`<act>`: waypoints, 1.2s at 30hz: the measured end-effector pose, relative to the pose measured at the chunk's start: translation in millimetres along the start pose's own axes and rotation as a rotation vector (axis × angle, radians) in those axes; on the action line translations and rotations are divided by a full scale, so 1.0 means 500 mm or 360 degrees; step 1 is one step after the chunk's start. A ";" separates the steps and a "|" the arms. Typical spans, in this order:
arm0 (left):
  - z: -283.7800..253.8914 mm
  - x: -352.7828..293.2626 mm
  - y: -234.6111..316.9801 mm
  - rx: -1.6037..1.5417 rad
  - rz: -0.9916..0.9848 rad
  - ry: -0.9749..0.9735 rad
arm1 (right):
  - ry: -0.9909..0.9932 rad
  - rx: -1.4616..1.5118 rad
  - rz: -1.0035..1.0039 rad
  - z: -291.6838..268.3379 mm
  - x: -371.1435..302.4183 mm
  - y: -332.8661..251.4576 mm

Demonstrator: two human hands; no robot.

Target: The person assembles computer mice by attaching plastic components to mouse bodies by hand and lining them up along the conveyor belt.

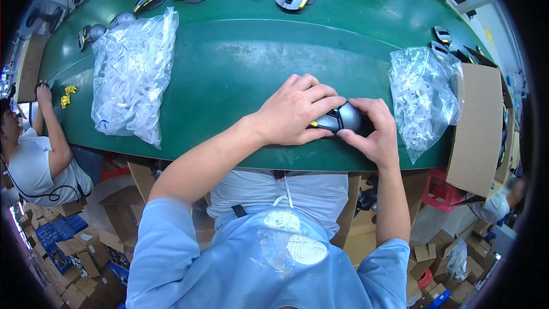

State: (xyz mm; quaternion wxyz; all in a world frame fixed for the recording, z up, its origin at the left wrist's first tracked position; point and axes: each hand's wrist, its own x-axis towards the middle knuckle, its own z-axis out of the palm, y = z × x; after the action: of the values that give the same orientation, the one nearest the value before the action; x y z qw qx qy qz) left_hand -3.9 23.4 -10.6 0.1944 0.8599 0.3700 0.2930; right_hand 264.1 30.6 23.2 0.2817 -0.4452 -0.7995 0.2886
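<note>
You're holding grey mouse [350,117] over near side of table [246,51]; left hand [291,111] clasping yellow-trimmed end, right hand [374,131] pinching rounded end. Seemingly you're fitting or checking; next move probably calling for steady two-handed grip.

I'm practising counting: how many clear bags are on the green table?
2: one bag left of the left hand, another bag between the right hand and cardboard box. Others may be hidden.
</note>
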 end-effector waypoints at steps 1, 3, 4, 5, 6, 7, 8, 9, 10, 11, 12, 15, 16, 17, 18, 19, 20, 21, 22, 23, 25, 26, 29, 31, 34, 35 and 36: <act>0.000 -0.001 -0.001 -0.0003 0.0005 0.0003 | -0.0032 -0.0102 -0.0092 0.001 0.002 0.001; 0.001 -0.002 -0.003 -0.0010 0.0007 0.0014 | -0.0072 -0.0208 -0.0185 -0.001 0.002 0.008; 0.001 -0.002 -0.003 -0.0016 0.0006 0.0014 | -0.0057 -0.0258 -0.0241 -0.002 -0.003 0.017; 0.001 -0.002 -0.002 -0.0023 0.0006 0.0015 | -0.0043 -0.0309 -0.0297 -0.004 -0.007 0.020; 0.001 -0.003 -0.002 -0.0026 0.0003 0.0021 | -0.0049 -0.0312 -0.0300 -0.005 -0.006 0.017; 0.000 -0.003 -0.001 -0.0025 -0.0005 0.0008 | -0.0059 -0.0292 -0.0298 -0.006 -0.005 0.011; -0.001 -0.004 -0.001 -0.0024 -0.0013 -0.0005 | -0.0068 -0.0272 -0.0295 -0.008 -0.003 0.008; 0.000 -0.004 -0.001 -0.0035 -0.0009 -0.0003 | -0.0071 -0.0281 -0.0287 -0.012 -0.004 0.008; 0.002 -0.003 -0.001 -0.0046 -0.0008 0.0001 | -0.0110 -0.0214 -0.0242 -0.017 -0.003 0.010; 0.004 -0.003 0.000 -0.0057 -0.0008 0.0005 | -0.0147 -0.0147 -0.0195 -0.021 -0.003 0.011; 0.004 -0.003 0.001 -0.0062 -0.0013 0.0005 | -0.0154 -0.0146 -0.0192 -0.024 0.001 0.009; 0.002 -0.002 0.009 -0.0005 -0.0003 -0.0039 | -0.0245 -0.0257 -0.0227 -0.028 0.006 -0.005; -0.001 0.003 0.009 0.0050 0.0011 -0.0062 | -0.0232 -0.0234 -0.0223 -0.025 0.008 -0.004; -0.001 0.004 0.014 0.0106 0.0027 -0.0084 | -0.0217 -0.0211 -0.0218 -0.022 0.002 -0.007; -0.002 0.006 0.014 0.0099 0.0043 -0.0081 | -0.0209 -0.0225 -0.0211 -0.020 0.003 -0.010; 0.001 0.005 0.013 0.0098 0.0025 -0.0072 | -0.0214 -0.0198 -0.0150 -0.016 0.001 -0.013; 0.005 0.004 0.012 0.0097 0.0007 -0.0062 | -0.0218 -0.0173 -0.0089 -0.014 -0.003 -0.016; 0.008 0.005 0.011 0.0109 0.0020 -0.0031 | -0.0204 -0.0184 -0.0087 -0.009 -0.007 -0.016; 0.010 0.003 0.009 0.0110 0.0032 -0.0024 | -0.0196 -0.0195 -0.0090 -0.011 -0.003 -0.017; 0.013 0.000 0.006 0.0114 0.0015 -0.0025 | -0.0245 -0.0213 -0.0078 -0.016 0.002 -0.016; 0.017 -0.002 0.011 0.0089 -0.0014 -0.0034 | -0.0270 -0.0279 -0.0180 -0.021 0.005 -0.015; 0.021 -0.002 0.010 0.0123 0.0013 -0.0039 | -0.0281 -0.0281 -0.0162 -0.026 0.009 -0.018; 0.009 0.015 0.014 0.0132 0.0056 -0.0044 | -0.0332 -0.0399 -0.0213 -0.042 0.007 -0.024; 0.013 0.021 0.005 0.0134 0.0045 0.0012 | -0.0277 -0.0397 -0.0169 -0.027 0.011 -0.016; 0.018 0.017 0.006 0.0150 -0.0010 0.0023 | -0.0321 -0.0377 0.0010 -0.028 0.008 -0.031; 0.020 0.016 0.009 0.0156 -0.0002 0.0033 | -0.0383 -0.0374 0.0162 -0.030 0.013 -0.039; 0.023 0.016 0.015 0.0143 -0.0023 0.0033 | -0.0375 -0.0385 0.0151 -0.031 0.014 -0.039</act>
State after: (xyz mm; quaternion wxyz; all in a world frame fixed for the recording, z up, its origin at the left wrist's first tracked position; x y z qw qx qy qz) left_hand 11.9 23.2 -12.4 0.1538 0.8621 0.3909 0.2834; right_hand 261.3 31.7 49.2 0.1166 -0.4761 -0.8340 0.2533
